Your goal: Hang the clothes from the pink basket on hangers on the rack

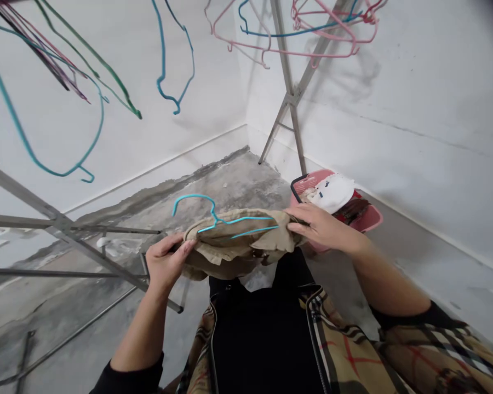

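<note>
A khaki garment, seemingly trousers (225,266), is stretched by its waistband between my two hands in front of my body. Inside the waist opening lies a light-blue hanger (216,219), its hook pointing up and to the left. My left hand (170,260) pinches the left end of the waistband, thumb on top. At the other end, my right hand (318,223) is closed on the fabric. The hanger's right arm runs into the cloth near my right fingers, and its far end is hidden.
A pink basket (373,220) with clothes in it stands on the floor by the right wall. Metal rack legs (291,99) cross behind it, and another crossed frame (59,223) stands at left. Blue hangers (162,54), green ones (107,60) and pink ones (287,53) hang overhead.
</note>
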